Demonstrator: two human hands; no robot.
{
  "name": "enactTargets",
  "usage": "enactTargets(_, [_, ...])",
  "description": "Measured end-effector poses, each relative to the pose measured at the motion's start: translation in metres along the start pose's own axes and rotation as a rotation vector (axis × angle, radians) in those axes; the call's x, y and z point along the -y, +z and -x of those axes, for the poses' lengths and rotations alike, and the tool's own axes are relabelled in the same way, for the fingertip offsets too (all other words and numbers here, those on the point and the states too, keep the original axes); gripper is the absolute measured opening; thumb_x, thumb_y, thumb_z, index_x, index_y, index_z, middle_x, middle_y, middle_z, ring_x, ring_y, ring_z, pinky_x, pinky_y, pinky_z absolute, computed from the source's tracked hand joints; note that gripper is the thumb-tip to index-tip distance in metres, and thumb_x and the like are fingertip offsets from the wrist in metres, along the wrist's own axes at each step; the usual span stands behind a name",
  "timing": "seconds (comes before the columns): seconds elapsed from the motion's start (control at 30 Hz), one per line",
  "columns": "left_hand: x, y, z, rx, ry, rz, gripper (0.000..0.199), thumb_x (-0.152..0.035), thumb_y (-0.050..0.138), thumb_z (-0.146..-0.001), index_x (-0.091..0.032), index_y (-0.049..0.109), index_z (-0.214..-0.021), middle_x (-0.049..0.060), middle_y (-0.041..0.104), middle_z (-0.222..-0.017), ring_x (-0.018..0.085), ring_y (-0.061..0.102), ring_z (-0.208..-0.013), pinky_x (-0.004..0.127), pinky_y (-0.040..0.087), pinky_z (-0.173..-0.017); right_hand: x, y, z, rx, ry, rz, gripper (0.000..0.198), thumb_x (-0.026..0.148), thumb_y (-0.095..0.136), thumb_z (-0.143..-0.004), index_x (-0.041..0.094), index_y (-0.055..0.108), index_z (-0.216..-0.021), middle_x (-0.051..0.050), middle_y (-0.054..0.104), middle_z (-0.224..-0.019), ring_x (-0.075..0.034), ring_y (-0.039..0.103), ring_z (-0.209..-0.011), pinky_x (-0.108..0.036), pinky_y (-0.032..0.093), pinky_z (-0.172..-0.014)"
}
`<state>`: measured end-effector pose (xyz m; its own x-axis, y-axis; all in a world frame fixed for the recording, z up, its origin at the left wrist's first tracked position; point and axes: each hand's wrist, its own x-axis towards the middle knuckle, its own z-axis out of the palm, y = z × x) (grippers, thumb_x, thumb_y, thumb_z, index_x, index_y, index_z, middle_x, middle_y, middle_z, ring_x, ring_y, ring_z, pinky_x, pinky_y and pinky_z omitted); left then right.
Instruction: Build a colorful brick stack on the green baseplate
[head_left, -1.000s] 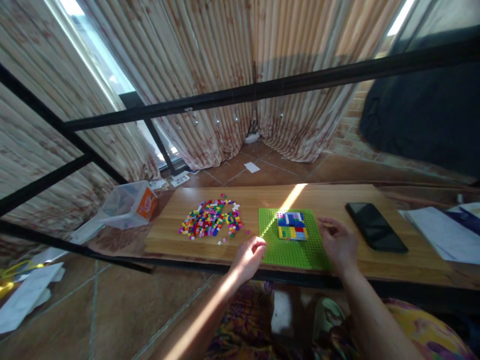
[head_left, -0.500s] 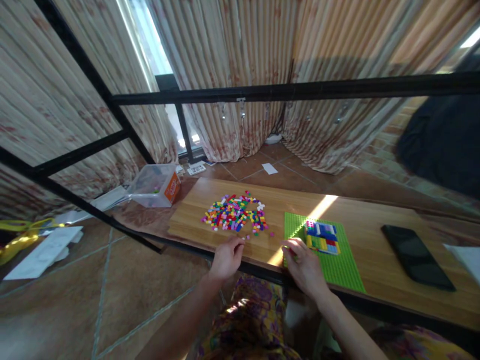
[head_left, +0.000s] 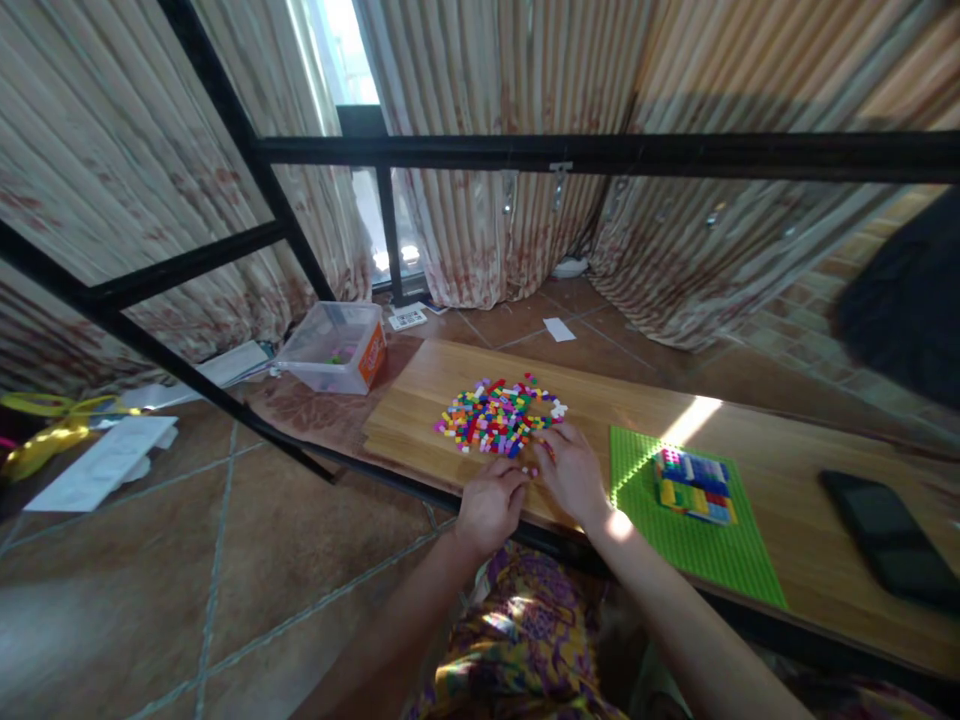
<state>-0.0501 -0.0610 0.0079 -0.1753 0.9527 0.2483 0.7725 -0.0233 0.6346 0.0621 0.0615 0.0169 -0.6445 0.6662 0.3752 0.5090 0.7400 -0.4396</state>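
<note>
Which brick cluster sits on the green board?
The compact block, largely blue and yellow, sits on the green board; the loose, multicoloured pile lies left of it on the bare wooden tabletop.

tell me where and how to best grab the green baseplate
Probably by its near edge, coming from the front: the green baseplate lies flat, and that edge runs close along the front of the tabletop, where it should lift easiest. Keep it level, since the brick block sits on it.
</note>
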Motion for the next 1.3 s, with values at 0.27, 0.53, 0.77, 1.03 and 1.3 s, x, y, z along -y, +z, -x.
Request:
enactTargets(0.27, [-0.004, 0.008, -0.014, 0.061, 0.045, -0.095, 0.023, -0.019, 0.046, -0.089, -0.020, 0.065, -0.102, 0.006, 0.062, -0.115, 0.022, 0.055, -0.105, 0.037, 0.045, -0.095, 0.001, 0.011, -0.017, 0.092, -0.042, 0.107, 0.026, 0.023, 0.042, -0.092, 0.020, 0.067, -0.085, -0.010, 0.064, -0.091, -0.024, 0.056, -0.092, -0.039, 0.042, -0.090])
enactTargets(0.53, [-0.005, 0.017, -0.017, -0.019, -0.025, -0.065, 0.024, -0.027, 0.050, -0.090, -0.024, 0.062, -0.111, 0.005, 0.060, -0.117, 0.021, 0.056, -0.103, 0.036, 0.045, -0.091, 0.001, -0.024, 0.019, -0.124, 0.336, -0.378, 0.022, 0.036, 0.054, -0.086, 0.022, 0.069, -0.094, -0.006, 0.072, -0.091, -0.019, 0.066, -0.080, -0.032, 0.051, -0.075])
enactTargets(0.77, [-0.011, 0.032, -0.039, -0.063, -0.076, -0.183, 0.014, -0.029, 0.056, -0.086, -0.023, 0.063, -0.096, 0.005, 0.062, -0.099, 0.020, 0.057, -0.093, 0.032, 0.044, -0.083, -0.055, -0.079, 0.099, -0.535, 0.756, -0.620, 0.029, 0.041, 0.071, -0.069, 0.019, 0.073, -0.089, -0.007, 0.074, -0.084, -0.021, 0.067, -0.075, -0.035, 0.054, -0.070])
enactTargets(1.03, [-0.011, 0.038, -0.063, -0.133, -0.025, -0.267, 0.013, -0.029, 0.052, -0.087, -0.021, 0.062, -0.084, 0.005, 0.063, -0.090, 0.019, 0.060, -0.081, 0.027, 0.040, -0.066, -0.130, -0.123, 0.113, -0.594, 0.803, -0.306, 0.030, 0.036, 0.059, -0.073, 0.016, 0.075, -0.090, -0.010, 0.074, -0.091, -0.023, 0.067, -0.083, -0.038, 0.051, -0.079])
enactTargets(1.3, [-0.006, 0.039, -0.061, -0.156, 0.026, -0.261, 0.018, -0.034, 0.050, -0.088, -0.021, 0.061, -0.084, 0.004, 0.064, -0.090, 0.018, 0.061, -0.082, 0.027, 0.042, -0.068, -0.144, -0.118, 0.083, -0.520, 0.745, -0.248, 0.023, 0.023, 0.059, -0.072, 0.016, 0.073, -0.088, -0.005, 0.073, -0.075, -0.017, 0.066, -0.068, -0.029, 0.051, -0.066])
